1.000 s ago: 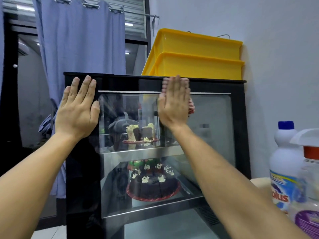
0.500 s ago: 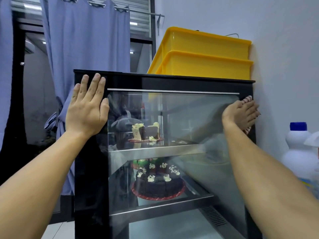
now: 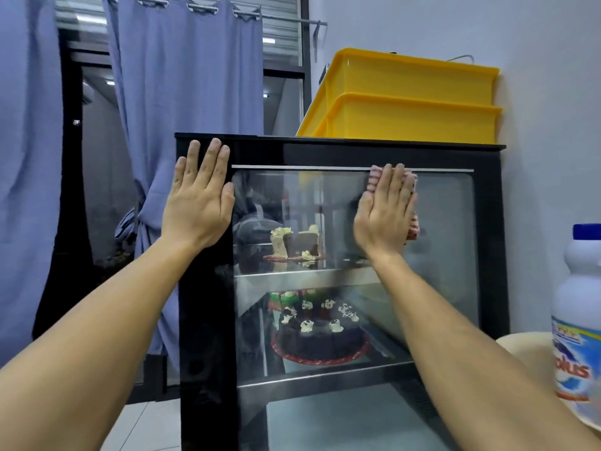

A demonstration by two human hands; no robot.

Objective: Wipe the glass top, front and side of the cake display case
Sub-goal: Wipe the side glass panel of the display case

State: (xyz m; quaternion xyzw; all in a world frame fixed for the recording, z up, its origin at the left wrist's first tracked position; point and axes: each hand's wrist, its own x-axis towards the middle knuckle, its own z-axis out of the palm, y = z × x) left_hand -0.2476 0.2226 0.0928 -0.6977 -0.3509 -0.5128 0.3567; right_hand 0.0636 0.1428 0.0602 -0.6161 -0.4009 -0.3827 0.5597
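Pale wall behind display case (image 3: 487, 255). Left hand (image 3: 198, 203) flat on frame's top-left corner, fingers straight; right hand (image 3: 385, 213) flat, pressing cloth (image 3: 412, 227) to front glass (image 3: 445, 239), top edge. Front underway; top & side prob. left.

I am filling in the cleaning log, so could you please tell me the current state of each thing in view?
left hand: flat, fingers straight, pressed on the case's black frame.
right hand: flat, pressing the cloth on the front glass.
cloth: pinned under the palm near the glass's top edge.
display case: closed, cakes on both shelves.
yellow tubs: stacked on the case.
bottle: upright, capped.
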